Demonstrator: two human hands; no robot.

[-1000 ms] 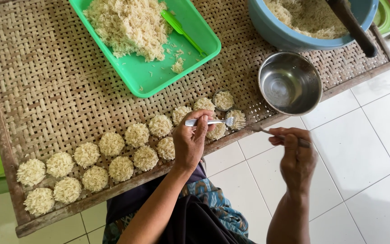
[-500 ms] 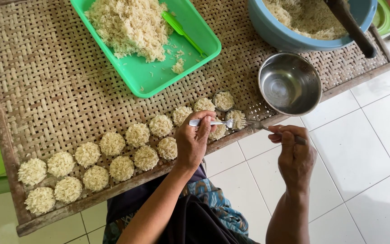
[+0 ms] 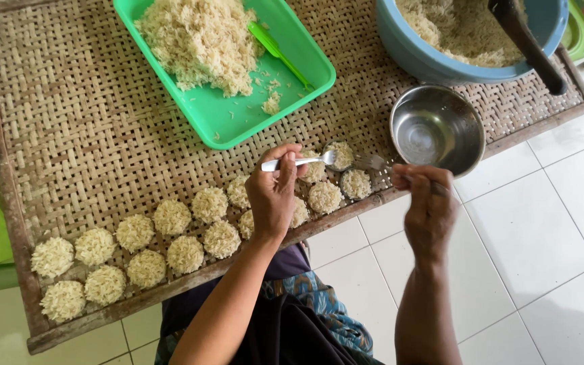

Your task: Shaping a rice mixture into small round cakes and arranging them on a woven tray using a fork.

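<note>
Centrally, left hand (image 3: 275, 192) pinching spoon (image 3: 300, 161), right hand (image 3: 427, 203) gripping fork (image 3: 373, 162), rice round (image 3: 341, 155) between hands.

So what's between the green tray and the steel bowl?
In the head view, only bare woven mat lies between the green tray and the steel bowl; the rice rounds sit just below that stretch.

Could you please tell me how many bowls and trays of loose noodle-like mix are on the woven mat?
2. A green tray sits at the top centre with a heap of the mix; a blue bowl at the top right holds more. The steel bowl beside them looks empty.
</note>
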